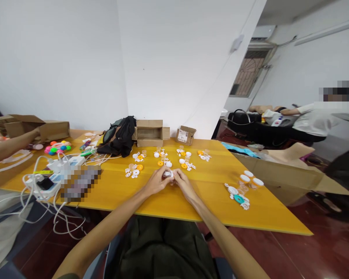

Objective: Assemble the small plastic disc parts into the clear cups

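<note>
My left hand (158, 180) and my right hand (185, 183) meet above the middle of the yellow table (174, 203). Between them is a small clear and white piece (168, 174), with the fingers of both hands closed round it. Just beyond the hands lie small groups of white and orange round parts (184, 166) with clear cups (163, 158). Another such group (134, 170) is left of my left hand. Far to the right, a teal ring (239, 198) rests among white parts, near several orange jars with white lids (248, 174).
Power strips (55, 178) with tangled white cables and a blurred dark object (82, 183) are at the left. A black bag (120, 135) and cardboard boxes (149, 133) stand along the back. Another person's arm (13, 145) reaches in from the left; a person (314, 120) sits at the far right.
</note>
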{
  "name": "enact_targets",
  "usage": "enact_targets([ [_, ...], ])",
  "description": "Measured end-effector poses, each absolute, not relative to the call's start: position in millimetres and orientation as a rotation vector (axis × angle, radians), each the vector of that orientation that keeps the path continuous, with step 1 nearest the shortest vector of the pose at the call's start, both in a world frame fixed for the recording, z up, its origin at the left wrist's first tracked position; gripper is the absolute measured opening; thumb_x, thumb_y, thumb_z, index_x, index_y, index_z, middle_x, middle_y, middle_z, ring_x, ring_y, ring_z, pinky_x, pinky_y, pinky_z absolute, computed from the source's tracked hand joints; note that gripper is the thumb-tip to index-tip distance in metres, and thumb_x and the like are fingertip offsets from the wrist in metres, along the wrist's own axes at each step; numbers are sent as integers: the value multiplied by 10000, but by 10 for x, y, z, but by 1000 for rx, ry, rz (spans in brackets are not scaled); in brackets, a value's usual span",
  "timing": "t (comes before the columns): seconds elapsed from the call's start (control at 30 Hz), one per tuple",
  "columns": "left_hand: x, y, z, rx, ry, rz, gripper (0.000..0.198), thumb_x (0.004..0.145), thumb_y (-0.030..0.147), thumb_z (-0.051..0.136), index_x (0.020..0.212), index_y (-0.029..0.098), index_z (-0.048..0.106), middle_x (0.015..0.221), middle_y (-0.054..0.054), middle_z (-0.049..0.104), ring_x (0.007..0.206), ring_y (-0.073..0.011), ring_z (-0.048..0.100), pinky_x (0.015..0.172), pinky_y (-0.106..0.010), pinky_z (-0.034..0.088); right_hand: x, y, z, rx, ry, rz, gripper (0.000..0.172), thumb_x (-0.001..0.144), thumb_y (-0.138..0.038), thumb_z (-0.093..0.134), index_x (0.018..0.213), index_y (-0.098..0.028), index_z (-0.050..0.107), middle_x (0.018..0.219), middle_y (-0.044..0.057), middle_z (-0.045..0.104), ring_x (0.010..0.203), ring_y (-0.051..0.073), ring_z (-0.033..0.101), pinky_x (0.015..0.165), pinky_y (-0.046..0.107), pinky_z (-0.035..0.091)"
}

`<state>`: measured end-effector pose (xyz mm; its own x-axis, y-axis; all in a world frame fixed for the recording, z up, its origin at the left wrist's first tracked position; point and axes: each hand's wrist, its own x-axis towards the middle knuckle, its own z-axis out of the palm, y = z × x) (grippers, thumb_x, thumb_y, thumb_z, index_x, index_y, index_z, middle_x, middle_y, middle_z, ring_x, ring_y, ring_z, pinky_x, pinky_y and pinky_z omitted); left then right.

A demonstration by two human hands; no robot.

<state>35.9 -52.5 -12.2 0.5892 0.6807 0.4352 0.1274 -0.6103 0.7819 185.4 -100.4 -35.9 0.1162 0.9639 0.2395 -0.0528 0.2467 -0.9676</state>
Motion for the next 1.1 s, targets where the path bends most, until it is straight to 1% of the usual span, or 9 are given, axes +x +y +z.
enact_targets([
  [0.17,362,-530,-112,2075,654,993,135,839,301,660,927,205,625,809,6,684,733,-168,619,725,-273,503,1863,-1015,-354,-1028,-1206,943,487,744,-726,647,828,-248,611,783,2,626,701,189,575,674,329,528],
  [0.33,374,-528,-106,2031,687,974,194,827,339,688,954,203,633,795,11,678,711,-165,613,685,-263,492,1880,-1025,-350,-1010,-1214,820,421,750,-656,692,887,-260,651,884,26,684,871,232,627,818,355,529],
  [0.43,379,-515,-112,2019,668,990,180,848,354,666,931,200,625,808,2,678,730,-172,621,709,-273,498,1885,-1023,-353,-1005,-1187,833,419,732,-635,717,914,-260,670,934,36,708,921,244,636,834,358,526],
  [0.53,372,-502,-126,2044,611,994,113,853,293,646,916,203,620,825,-4,677,759,-180,627,762,-290,510,1891,-1024,-352,-1028,-1168,889,420,726,-628,722,894,-245,691,882,37,711,838,231,634,787,351,527],
  [0.6,359,-498,-139,2081,588,997,106,842,254,648,933,206,623,861,-11,680,804,-189,631,815,-305,512,1892,-1028,-348,-1041,-1157,925,432,720,-648,716,833,-231,692,803,30,695,749,212,616,733,342,523],
  [0.7,338,-497,-158,2141,567,975,112,846,221,634,956,207,627,915,-24,679,865,-203,630,861,-321,505,1882,-1036,-336,-1058,-1132,963,493,702,-714,690,740,-223,662,703,17,657,635,187,578,633,327,506],
  [0.8,327,-494,-172,2182,542,949,99,864,203,600,960,207,623,949,-38,674,900,-212,627,875,-328,500,1866,-1043,-322,-1091,-1122,967,542,693,-765,661,685,-225,616,616,-1,605,552,166,536,541,301,455],
  [1.0,324,-495,-168,2225,513,944,80,891,219,576,959,208,616,964,-52,661,927,-218,622,887,-333,489,1859,-1051,-316,-1153,-1133,946,581,686,-809,629,653,-233,552,532,-37,509,466,133,451,449,267,359],
  [1.1,330,-502,-149,2209,532,959,74,875,230,602,944,208,617,943,-43,666,903,-212,624,862,-318,488,1858,-1042,-325,-1138,-1142,937,570,699,-802,623,666,-237,554,542,-42,505,470,130,439,449,264,359],
])
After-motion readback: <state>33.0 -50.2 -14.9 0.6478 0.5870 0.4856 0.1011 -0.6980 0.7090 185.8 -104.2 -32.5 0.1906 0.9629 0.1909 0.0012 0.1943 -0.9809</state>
